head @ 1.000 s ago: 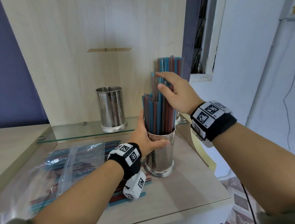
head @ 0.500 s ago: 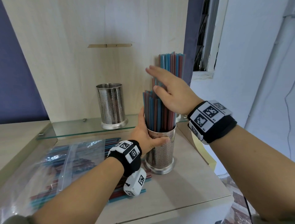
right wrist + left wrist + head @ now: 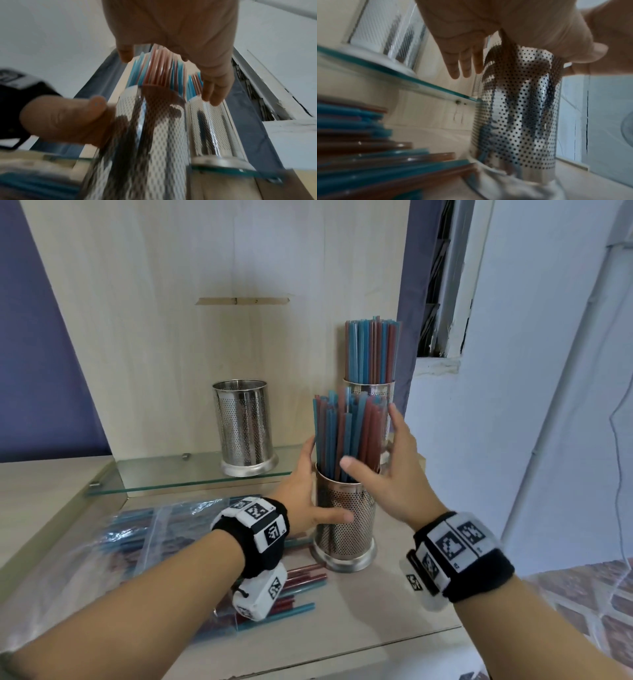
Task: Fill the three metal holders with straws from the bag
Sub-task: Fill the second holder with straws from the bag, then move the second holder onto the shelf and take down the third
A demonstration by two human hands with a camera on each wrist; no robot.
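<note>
A perforated metal holder [image 3: 344,525] [image 3: 518,115] [image 3: 150,128] stands on the counter, packed with blue and red straws [image 3: 346,436] [image 3: 159,70]. My left hand [image 3: 303,494] grips it, thumb across the front and fingers [image 3: 462,65] reaching behind. My right hand [image 3: 387,477] is open beside the straws, thumb in front near the rim. A second holder [image 3: 368,395] [image 3: 211,121], full of straws, stands behind on the right. A third holder [image 3: 244,426], empty, is on the glass shelf [image 3: 171,474]. The clear bag [image 3: 137,542] with straws lies on the left.
A wooden back panel [image 3: 205,337] rises behind the shelf. The counter's front edge [image 3: 342,645] is close to my arms, and its right edge drops off beside a white wall [image 3: 531,405]. Loose straw ends [image 3: 294,580] stick out of the bag under my left wrist.
My right hand dropped from the tops of the straws to their right side near the rim. The full holder behind is now uncovered. My left hand stays on the near holder.
</note>
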